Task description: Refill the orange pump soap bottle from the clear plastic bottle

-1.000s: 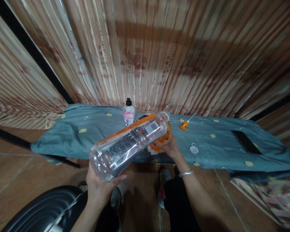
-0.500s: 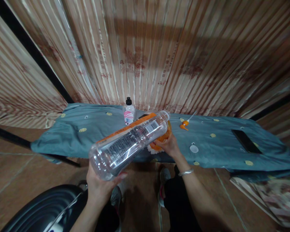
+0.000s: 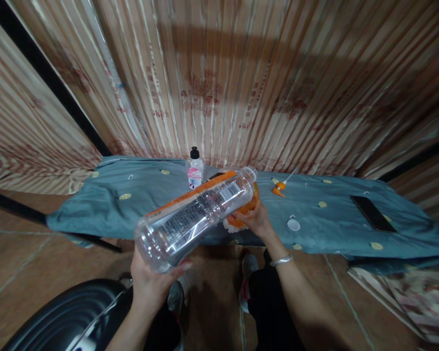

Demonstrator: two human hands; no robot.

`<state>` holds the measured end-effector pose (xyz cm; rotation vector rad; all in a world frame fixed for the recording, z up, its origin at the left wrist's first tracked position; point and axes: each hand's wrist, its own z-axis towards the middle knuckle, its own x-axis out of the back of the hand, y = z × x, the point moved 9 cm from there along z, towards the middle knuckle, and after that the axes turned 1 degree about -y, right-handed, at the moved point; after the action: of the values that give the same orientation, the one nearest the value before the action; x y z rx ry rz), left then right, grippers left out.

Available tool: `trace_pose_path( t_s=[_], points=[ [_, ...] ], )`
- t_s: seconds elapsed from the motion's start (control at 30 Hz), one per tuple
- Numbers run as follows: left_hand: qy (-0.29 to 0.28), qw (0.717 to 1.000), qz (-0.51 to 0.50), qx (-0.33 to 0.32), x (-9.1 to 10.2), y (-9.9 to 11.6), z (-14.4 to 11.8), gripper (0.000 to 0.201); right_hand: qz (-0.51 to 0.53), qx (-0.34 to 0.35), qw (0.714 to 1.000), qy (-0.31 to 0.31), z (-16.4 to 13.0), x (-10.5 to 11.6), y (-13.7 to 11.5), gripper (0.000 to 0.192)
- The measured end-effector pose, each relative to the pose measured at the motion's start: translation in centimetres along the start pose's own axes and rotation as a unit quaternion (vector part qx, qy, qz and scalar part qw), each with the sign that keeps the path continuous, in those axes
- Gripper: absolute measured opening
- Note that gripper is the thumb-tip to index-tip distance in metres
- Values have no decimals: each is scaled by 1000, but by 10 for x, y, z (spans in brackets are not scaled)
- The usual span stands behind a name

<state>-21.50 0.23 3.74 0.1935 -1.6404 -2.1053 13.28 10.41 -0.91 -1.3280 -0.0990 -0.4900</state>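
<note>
My left hand (image 3: 151, 282) grips the base of a large clear plastic bottle (image 3: 193, 217) with an orange label, tipped so its open neck points away over an orange container (image 3: 246, 210). My right hand (image 3: 256, 222) holds that orange container at the near edge of a surface covered by a blue-grey cloth (image 3: 131, 200). The bottle hides most of the container. A silver bracelet sits on my right wrist.
On the cloth stand a small bottle with a black cap and pink label (image 3: 195, 170), an orange pump nozzle (image 3: 280, 187), a white cap (image 3: 293, 224) and a dark phone (image 3: 372, 213). Striped curtains hang behind. A dark rounded object (image 3: 69, 317) lies at lower left on the tiled floor.
</note>
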Motion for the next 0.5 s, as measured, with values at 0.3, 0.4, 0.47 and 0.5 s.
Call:
trace_pose_path(
  t_s=[0.3,0.4,0.47,0.5],
  points=[
    [-35,998,-28,44,-3,-12,1,82,2,-1,1000,0,0,-1,1,79],
    [-40,999,-16,30,-3,-9,1,76,-9,-2,1000,1,0,0,-1,79],
    [-38,998,-28,36,-4,-7,1,77,-19,-2,1000,3,0,1,-3,78],
    [-37,997,-41,45,-5,-7,0,79,-24,-2,1000,5,0,2,-4,77]
  ],
)
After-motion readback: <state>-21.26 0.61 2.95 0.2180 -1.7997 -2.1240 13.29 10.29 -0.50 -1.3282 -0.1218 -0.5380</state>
